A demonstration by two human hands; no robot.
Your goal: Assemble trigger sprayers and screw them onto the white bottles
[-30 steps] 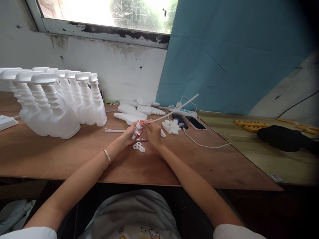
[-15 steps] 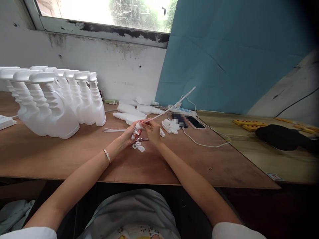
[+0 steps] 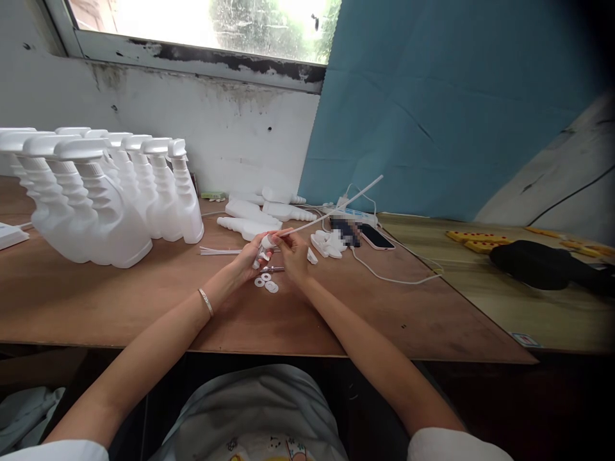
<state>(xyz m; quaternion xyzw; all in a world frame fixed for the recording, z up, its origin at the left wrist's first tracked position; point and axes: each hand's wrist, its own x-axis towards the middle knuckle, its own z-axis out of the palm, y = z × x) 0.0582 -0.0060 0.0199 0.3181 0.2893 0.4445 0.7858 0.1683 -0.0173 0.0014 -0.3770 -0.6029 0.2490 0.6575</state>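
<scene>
My left hand (image 3: 250,259) is closed round a white trigger spray head (image 3: 267,243), its collar turned toward my right hand. Between the fingers of my right hand (image 3: 294,255) is a long thin white tube (image 3: 331,212), pinched near its lower end at the collar. The tube's far end points up and to the right. Whether its tip sits inside the spray head is hidden by my fingers. Just below the hands, several white ring washers (image 3: 266,282) lie on the brown table beside a small metal object (image 3: 273,269).
Spray bottles (image 3: 120,224) with heads stand in rows at the left. White bottles (image 3: 250,227) lie behind my hands, with loose tubes (image 3: 218,251) to their left. White spray heads (image 3: 329,243), a phone (image 3: 377,237) and a cable (image 3: 384,280) are at right.
The tube's far end has tipped slightly down and to the right. Both hands keep their hold in nearly the same place.
</scene>
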